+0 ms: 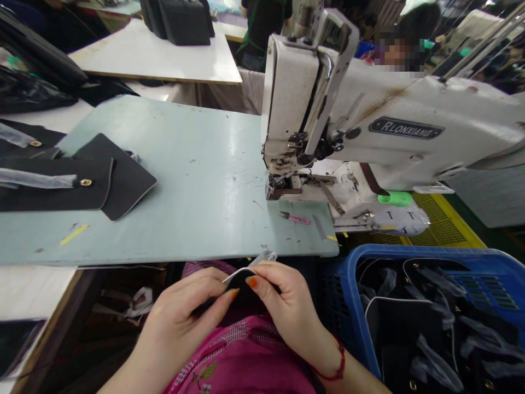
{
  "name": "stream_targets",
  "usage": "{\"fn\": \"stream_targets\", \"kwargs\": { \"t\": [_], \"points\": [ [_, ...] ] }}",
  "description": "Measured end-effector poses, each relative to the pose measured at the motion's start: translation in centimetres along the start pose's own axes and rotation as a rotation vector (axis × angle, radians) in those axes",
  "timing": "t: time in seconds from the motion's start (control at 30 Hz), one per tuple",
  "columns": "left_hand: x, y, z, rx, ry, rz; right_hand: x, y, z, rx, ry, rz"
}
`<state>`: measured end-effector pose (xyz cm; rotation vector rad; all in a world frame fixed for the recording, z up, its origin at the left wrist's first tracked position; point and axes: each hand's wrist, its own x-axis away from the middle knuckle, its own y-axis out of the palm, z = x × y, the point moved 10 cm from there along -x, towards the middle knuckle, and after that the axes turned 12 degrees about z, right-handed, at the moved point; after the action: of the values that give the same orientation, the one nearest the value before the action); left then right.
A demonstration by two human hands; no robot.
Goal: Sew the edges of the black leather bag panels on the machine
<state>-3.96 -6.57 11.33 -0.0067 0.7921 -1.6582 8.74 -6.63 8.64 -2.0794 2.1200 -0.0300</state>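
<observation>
1. Grip: left hand (180,323) and right hand (287,309) are both closed on a black panel (241,290), pinching it from either side between thumbs and fingers. Orange-painted fingertips (251,282) of the right hand press on its face.
2. Item position: panel held up in front of the person's chest, just short of the table's front edge and not touching it. White edge binding runs along its upper edge; grey plastic film (262,257) projects at the top.
3. Person: pink checked top (241,350); red cord bracelet (338,364) on right wrist.
4. Work surface: pale green table (197,230). Pink-handled thread snips (296,219) lie near the front edge, just beside the sewing machine.
5. Equipment: white sewing machine (328,115), badge reading RLONXIANG, stands at the table's right end.
6. Left side: overlapping black bag panels (82,183) lie on the table, with brass-coloured fittings and grey film.
7. Right side: blue plastic crate (353,306) beside the right forearm, holding black pieces with grey film.
8. Background: co-worker (262,27) standing beyond a white table (156,54).
</observation>
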Motion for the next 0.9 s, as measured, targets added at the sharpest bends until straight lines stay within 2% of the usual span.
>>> {"fn": "stream_targets", "kwargs": {
  "t": [0.27,0.53,0.73,0.9],
  "points": [
    [0.2,-0.1,0.3,-0.026,0.021,0.016,0.1,0.2,-0.4,0.023,-0.078,0.005],
    [0.1,-0.5,1.3,-0.063,0.088,0.072,0.2,0.3,-0.7,0.005,-0.086,-0.021],
    [0.2,-0.5,1.9,-0.088,0.124,0.092,-0.1,-0.1,-0.7,-0.057,-0.068,0.071],
    [0.6,-0.4,1.9,-0.103,0.131,0.094,0.2,-0.4,-1.0,-0.009,-0.125,0.116]
  ]
}}
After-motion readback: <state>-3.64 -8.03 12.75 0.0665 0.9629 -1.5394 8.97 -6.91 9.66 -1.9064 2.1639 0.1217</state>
